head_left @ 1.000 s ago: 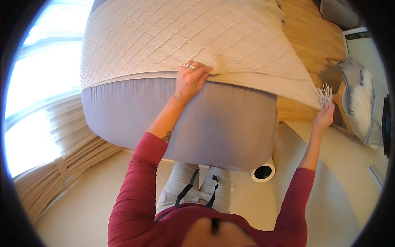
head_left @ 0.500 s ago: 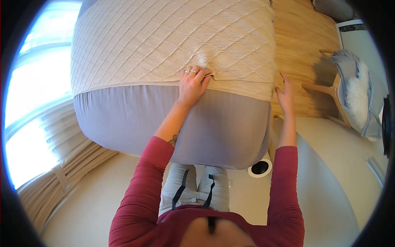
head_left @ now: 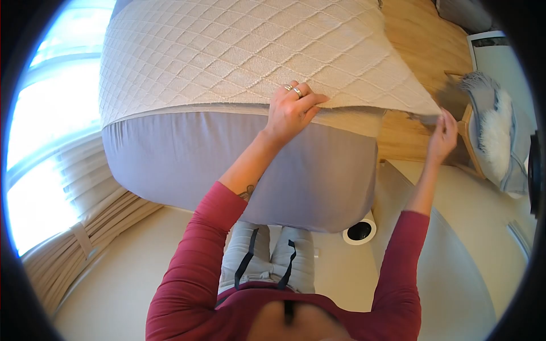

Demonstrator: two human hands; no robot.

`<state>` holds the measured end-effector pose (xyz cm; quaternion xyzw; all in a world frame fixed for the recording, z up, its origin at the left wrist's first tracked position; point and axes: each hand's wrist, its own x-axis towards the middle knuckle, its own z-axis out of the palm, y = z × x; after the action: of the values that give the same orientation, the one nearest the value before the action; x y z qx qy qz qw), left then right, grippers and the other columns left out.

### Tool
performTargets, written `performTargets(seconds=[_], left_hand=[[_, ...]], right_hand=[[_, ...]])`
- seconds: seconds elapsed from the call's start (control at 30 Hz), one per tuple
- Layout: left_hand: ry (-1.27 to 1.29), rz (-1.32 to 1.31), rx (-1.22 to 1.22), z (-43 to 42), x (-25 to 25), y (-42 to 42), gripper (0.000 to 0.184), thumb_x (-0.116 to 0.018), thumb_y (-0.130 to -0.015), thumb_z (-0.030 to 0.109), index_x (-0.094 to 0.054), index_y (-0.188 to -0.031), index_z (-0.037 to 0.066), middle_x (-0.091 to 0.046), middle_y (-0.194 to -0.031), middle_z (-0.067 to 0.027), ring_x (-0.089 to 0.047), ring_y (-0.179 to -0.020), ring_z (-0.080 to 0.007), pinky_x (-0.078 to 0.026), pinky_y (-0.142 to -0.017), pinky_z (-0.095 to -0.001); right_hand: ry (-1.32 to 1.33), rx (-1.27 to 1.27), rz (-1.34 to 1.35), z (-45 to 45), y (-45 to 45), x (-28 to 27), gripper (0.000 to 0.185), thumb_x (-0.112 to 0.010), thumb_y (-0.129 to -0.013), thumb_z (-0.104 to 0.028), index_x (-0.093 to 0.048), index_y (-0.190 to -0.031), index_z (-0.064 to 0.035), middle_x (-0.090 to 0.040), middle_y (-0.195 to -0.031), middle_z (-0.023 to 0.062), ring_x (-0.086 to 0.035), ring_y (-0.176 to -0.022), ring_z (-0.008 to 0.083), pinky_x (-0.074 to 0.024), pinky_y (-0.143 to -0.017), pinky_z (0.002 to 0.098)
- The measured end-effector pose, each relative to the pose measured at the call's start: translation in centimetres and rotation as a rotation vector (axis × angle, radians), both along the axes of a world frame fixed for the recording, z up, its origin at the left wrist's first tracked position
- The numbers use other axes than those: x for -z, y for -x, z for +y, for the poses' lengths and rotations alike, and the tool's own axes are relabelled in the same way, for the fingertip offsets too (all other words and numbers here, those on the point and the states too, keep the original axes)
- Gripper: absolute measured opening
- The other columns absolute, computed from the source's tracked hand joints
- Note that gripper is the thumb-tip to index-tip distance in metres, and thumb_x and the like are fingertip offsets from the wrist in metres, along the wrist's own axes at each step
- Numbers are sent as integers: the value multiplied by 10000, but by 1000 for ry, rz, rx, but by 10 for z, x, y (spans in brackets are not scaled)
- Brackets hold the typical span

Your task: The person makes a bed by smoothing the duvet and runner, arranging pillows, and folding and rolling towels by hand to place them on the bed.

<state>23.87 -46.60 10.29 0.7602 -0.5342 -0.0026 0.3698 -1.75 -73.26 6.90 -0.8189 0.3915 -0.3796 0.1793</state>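
Here our left hand (head_left: 289, 113) pinches the blanket (head_left: 239, 51) edge at twelve o'clock, our right hand (head_left: 443, 138) grips its corner at two, and uneven tugging could skew it.

- My blanket (head_left: 244, 54) is cream, with raised lines crossing in a diamond pattern
- It lies spread over the greyish-purple sheet (head_left: 239, 165), leaving the sheet's near end uncovered
- I have its near edge pinched in my left hand (head_left: 290, 113)
- Its corner is drawn out sideways past the sheet, between the fingertips of my right hand (head_left: 443, 135)
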Motion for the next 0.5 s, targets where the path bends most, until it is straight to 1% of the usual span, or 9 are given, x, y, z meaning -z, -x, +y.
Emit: performTargets(seconds=[0.07, 0.1, 0.17, 0.23, 0.3, 0.37, 0.4, 0.47, 0.5], left_hand=[[55, -17, 89, 0, -8, 5, 218, -649, -620, 71, -657, -827, 140, -513, -680, -11, -514, -633, -187, -408, -560, -314], [53, -17, 82, 2, -8, 9, 218, -649, -620, 71, -657, -827, 140, -513, -680, -11, -514, -633, -187, -408, -560, -314], [59, 7, 129, 6, 0, 16, 199, -655, -622, 80, -658, -815, 132, -513, -681, -8, -522, -650, -184, -414, -558, -308], [9, 4, 109, 14, 19, 21, 203, -656, -627, 83, -657, -824, 135, -515, -692, -12, -525, -663, -190, -417, -560, -311], [-38, -14, 79, 23, 42, 21, 207, -657, -632, 87, -655, -834, 137, -516, -704, -15, -528, -676, -196, -419, -563, -314], [-182, -4, 99, 33, 52, 24, 286, -662, -663, 118, -618, -944, 136, -528, -834, -44, -527, -809, -225, -431, -651, -335], [-191, -28, 66, 35, 49, 27, 286, -662, -663, 118, -618, -944, 136, -528, -834, -44, -527, -809, -225, -431, -651, -335], [-113, 124, -30, 41, 27, 32, 371, -659, -698, 146, -554, -1054, 130, -501, -988, -83, -481, -949, -268, -410, -760, -368], [-132, 83, -63, 51, 20, 30, 371, -659, -698, 146, -554, -1054, 130, -501, -988, -83, -481, -949, -268, -410, -760, -368]], right_hand=[[156, 111, 36, 23, 14, -35, 158, -557, -816, -70, -619, -955, -26, -585, -946, 107, -543, -905, 232, -426, -794, 313], [211, 189, 43, 36, 20, -45, 147, -555, -813, -62, -617, -942, -28, -580, -920, 100, -540, -889, 240, -427, -782, 322], [300, 211, 226, 47, 42, -26, 158, -539, -818, -70, -614, -955, -45, -564, -927, 115, -525, -873, 268, -420, -766, 351], [142, 199, 383, 67, 50, 10, 168, -525, -825, -91, -609, -964, -46, -553, -940, 144, -512, -858, 295, -407, -757, 376], [-61, 251, 553, 87, 40, 41, 180, -517, -825, -103, -600, -968, -31, -570, -937, 151, -524, -889, 291, -407, -795, 361], [-73, 203, 518, 101, 20, 71, 197, -519, -831, -117, -586, -993, -27, -571, -936, 155, -528, -889, 277, -405, -797, 360], [-92, 181, 494, 108, 7, 84, 217, -521, -837, -131, -572, -1017, -23, -571, -936, 159, -531, -890, 263, -404, -799, 358], [-536, 193, 53, 111, -6, 99, 270, -511, -860, -193, -547, -1051, -5, -573, -939, 144, -527, -912, 232, -400, -806, 350], [-505, 215, 11, 111, -6, 106, 279, -505, -867, -230, -548, -1022, -3, -573, -912, 120, -528, -879, 199, -409, -769, 324]])
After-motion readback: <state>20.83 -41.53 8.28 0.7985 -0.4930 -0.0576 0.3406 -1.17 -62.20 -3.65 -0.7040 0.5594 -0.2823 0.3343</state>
